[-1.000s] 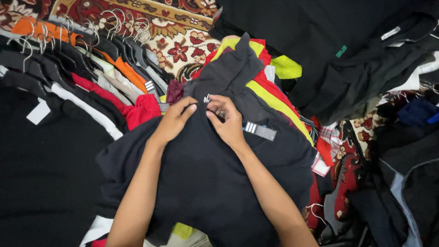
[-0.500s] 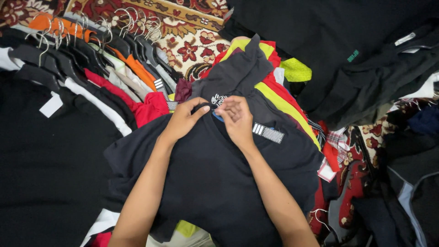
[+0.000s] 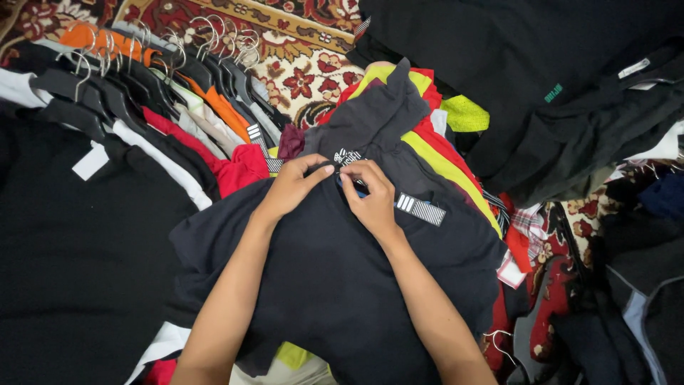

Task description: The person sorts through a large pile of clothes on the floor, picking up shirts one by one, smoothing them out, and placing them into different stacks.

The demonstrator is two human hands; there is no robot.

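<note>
Dark shirt (image 3: pixel 335 285) spread over a heap of coloured garments (image 3: pixel 456 153), row of hangers (image 3: pixel 178 64) far left; left hand (image 3: pixel 292 189) and right hand (image 3: pixel 370 199) pinch closed on its collar (image 3: pixel 349 160) — the layers beneath may drag and bunch if it is pulled.

Floor: red patterned carpet (image 3: pixel 299 78) w/ cream floral border, mostly under clothes piles; even light.

I count four labels. Striped black-and-white tag (image 3: pixel 420 209) just right of my right fingers (image 3: pixel 356 180), on the dark shirt. Small patterned neck label (image 3: pixel 347 156) just above both fingertips. White blank tag (image 3: pixel 90 160) far left. White strip label (image 3: pixel 633 68) far upper right.
</note>
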